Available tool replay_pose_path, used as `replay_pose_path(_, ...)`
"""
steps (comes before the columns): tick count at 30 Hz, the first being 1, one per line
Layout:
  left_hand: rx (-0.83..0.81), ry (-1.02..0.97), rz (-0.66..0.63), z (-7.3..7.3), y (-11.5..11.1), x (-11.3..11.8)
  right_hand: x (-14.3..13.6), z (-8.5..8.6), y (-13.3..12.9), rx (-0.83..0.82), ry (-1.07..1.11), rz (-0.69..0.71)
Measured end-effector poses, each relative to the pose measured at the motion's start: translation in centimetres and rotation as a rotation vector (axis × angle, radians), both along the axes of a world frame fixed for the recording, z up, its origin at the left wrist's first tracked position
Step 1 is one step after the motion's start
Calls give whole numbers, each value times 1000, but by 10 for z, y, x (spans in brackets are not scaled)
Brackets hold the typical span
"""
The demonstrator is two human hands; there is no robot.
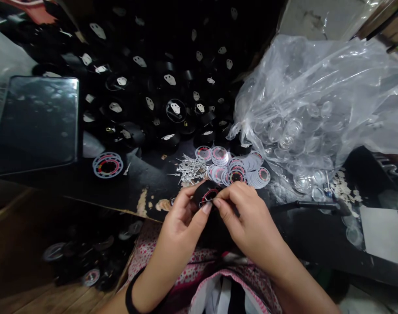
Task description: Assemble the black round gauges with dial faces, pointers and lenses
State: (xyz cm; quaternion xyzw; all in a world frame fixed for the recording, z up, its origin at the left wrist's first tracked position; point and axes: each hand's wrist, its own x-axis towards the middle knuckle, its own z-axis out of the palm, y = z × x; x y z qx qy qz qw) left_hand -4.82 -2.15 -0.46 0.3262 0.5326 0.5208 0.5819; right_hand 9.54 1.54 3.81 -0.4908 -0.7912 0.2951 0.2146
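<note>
My left hand (182, 218) is closed around a small black round gauge (202, 192), its dial with red markings turned up toward me. Thumb and index finger of my right hand (241, 209) pinch at the dial's edge, where a thin pale pointer (204, 201) lies across the face. The fingertips partly hide the pointer's end. Just beyond my hands lies a heap of white pointers (192, 169). Beside it spread several loose printed dials (218, 156), grey with red markings.
Many black gauge housings (175, 108) with pale metal plates are piled at the back. On the right sits a transparent plastic bag (303, 104) of round lenses, with a black tool (313, 205) before it. A dark tray (37, 124) stands left, near two dials (107, 165). More gauges (90, 277) lie below the table edge.
</note>
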Motion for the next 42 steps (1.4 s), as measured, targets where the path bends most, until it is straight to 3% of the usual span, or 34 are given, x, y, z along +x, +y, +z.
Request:
replay_pose_path(8,74,96,-6,6,-4,-4,3,4,-4,-61,153,-4)
replay_pose_path(15,138,317,-9,6,-8,-5,0,4,-13,-82,76,-14)
replay_pose_path(21,90,414,-13,6,-13,-8,-5,-1,-16,-120,89,-64)
replay_pose_path(24,-28,408,9,-1,-14,-13,-9,-3,-12,-175,33,-84)
replay_pose_path(27,-203,191,31,-11,-8,-16,4,2,-12,-140,16,-57)
replay_pose_path(29,-309,-15,87,-13,-3,-15,28,9,-18,3,84,-163)
replay_pose_path(31,-354,-173,140,-9,0,-11,63,14,-25,231,159,-485)
replay_pose_path(32,-361,-240,131,-6,0,-7,83,12,-26,398,187,-750)
replay_pose_path(33,-369,-313,94,-4,-1,-3,103,8,-26,486,192,-907)
replay_pose_path(34,-387,-393,37,-2,-2,2,120,1,-24,465,189,-965)
replay_pose_path(36,-465,-549,-89,-1,-3,13,145,-16,-15,333,366,-970)
replay_pose_path(38,-543,-648,-146,-2,-4,23,150,-32,-6,233,620,-943)
replay_pose_path(40,-587,-683,-154,-3,-5,31,136,-37,-1,210,823,-903)
replay_pose_path(42,-597,-693,-146,-4,-4,36,109,-32,-3,170,929,-776)
